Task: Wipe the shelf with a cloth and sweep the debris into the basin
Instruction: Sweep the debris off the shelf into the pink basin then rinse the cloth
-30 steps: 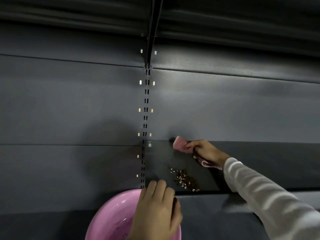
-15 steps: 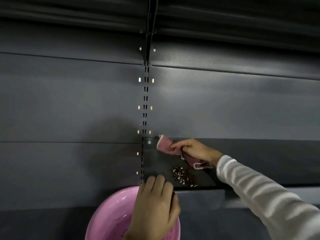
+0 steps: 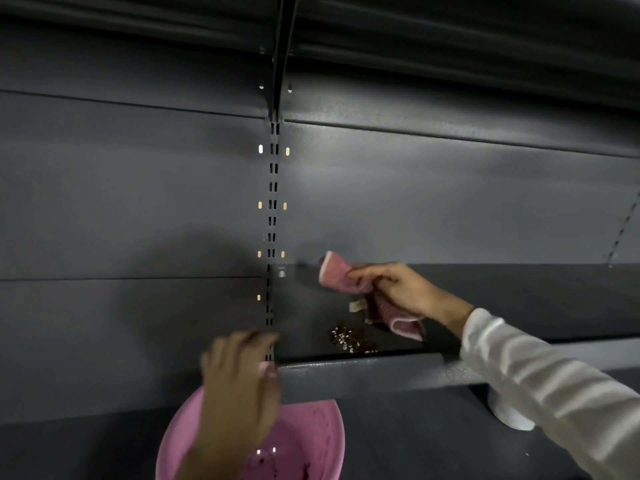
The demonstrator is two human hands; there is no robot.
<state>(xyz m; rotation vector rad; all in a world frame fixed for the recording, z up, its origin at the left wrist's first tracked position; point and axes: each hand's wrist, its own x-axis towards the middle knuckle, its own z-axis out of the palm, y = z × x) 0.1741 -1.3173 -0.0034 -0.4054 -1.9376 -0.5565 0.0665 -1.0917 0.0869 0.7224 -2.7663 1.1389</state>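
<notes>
Your right hand [image 3: 394, 289] gripped the cloth [image 3: 337, 277] near the shelf's [image 3: 519, 299] back-left corner; your left hand [image 3: 239, 386], blurred, fingers loosely extended, hovered over the basin [image 3: 311, 441].

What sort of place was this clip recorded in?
Probably a shop aisle: dark metal gondola shelving, with a slotted upright running up the back panel and a bare shelf hung off it. No stock or signs are visible, so a storeroom is possible.

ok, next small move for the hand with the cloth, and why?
Probably drag the cloth in the right hand forward and left through the debris toward the shelf lip. The pile sits near the front edge, and the basin waits just below, by the left hand.
</notes>
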